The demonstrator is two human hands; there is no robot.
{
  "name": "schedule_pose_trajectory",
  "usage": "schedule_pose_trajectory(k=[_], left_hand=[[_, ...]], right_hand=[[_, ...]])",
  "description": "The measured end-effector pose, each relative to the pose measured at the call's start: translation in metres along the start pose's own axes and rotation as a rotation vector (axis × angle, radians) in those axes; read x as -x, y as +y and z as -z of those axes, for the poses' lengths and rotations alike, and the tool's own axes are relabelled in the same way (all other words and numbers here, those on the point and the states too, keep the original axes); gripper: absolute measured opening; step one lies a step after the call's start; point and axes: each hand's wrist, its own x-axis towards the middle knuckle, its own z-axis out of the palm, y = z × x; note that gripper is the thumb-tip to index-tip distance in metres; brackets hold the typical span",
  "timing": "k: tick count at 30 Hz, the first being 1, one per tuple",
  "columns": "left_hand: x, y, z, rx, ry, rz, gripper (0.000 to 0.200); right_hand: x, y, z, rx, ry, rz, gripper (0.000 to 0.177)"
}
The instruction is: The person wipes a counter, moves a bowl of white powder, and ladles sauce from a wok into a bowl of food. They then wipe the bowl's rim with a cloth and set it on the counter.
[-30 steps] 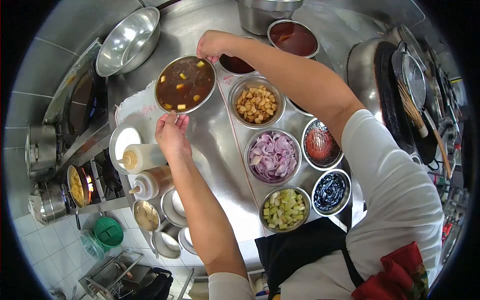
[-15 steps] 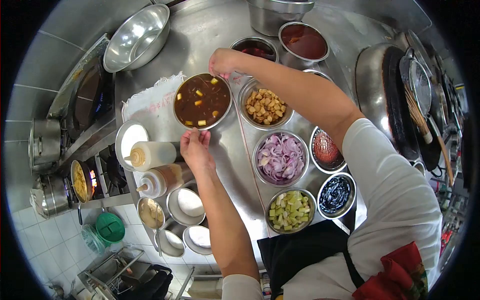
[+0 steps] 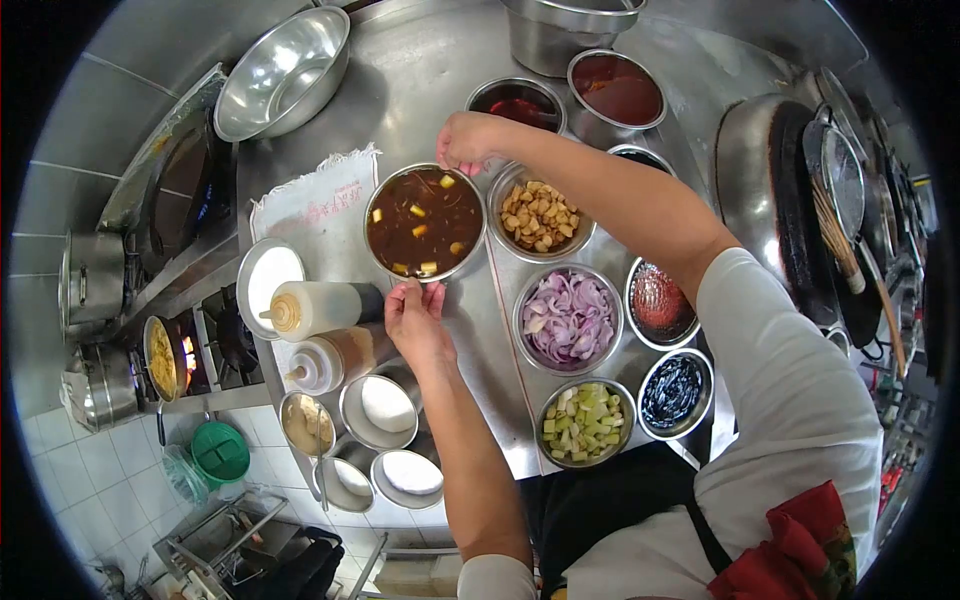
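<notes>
A steel bowl of brown sauce (image 3: 425, 222) with yellow chunks in it is held between my two hands. My left hand (image 3: 418, 322) pinches its near rim with fingers and thumb. My right hand (image 3: 466, 143) grips the far rim, fingers closed on it. The bowl is level; whether its base touches the counter is hidden. Right of it stands a bowl of browned garlic-like cloves (image 3: 541, 217), passing partly under my right forearm. Two squeeze bottles, one pale (image 3: 315, 309) and one brown-filled (image 3: 335, 360), lie beside my left hand.
A white cloth (image 3: 318, 205) lies left of the bowl. Bowls of sliced purple onion (image 3: 568, 318), chopped green pieces (image 3: 587, 425) and dark glossy paste (image 3: 674, 393) line the right. Red liquid containers (image 3: 615, 88) stand behind. A pan (image 3: 163, 358) sits by a lit flame at left.
Both hands have brought the sauce bowl a little to the right and towards me, off the cloth's edge. The view has shifted slightly too. The grip looks the same.
</notes>
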Motion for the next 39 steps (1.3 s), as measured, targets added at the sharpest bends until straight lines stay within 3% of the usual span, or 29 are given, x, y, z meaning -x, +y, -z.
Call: schedule_pose_trajectory(k=[14, 26, 29, 32, 35, 39], left_hand=[[-0.025, 0.0, -0.02, -0.007, -0.026, 0.031, 0.009], [-0.039, -0.002, -0.043, 0.006, -0.056, 0.049, 0.008], [-0.041, -0.004, -0.043, 0.011, -0.054, 0.047, 0.009], [-0.041, -0.006, -0.046, 0.028, -0.043, 0.055, 0.01], [-0.043, -0.008, -0.046, 0.044, -0.055, 0.055, 0.01], [-0.043, -0.01, -0.048, 0.062, -0.057, 0.054, 0.011]], right_hand=[[-0.016, 0.005, 0.023, 0.226, 0.042, -0.054, 0.015], [-0.013, 0.006, 0.039, 0.341, 0.18, 0.035, 0.016], [-0.014, 0.002, 0.034, 0.617, 0.289, 0.032, 0.027], [0.005, -0.002, 0.019, 0.608, 0.436, 0.331, 0.041], [0.019, -0.02, 0.007, 0.837, 0.359, 0.293, 0.05], [0.019, -0.01, -0.002, 0.973, 0.44, 0.289, 0.036]])
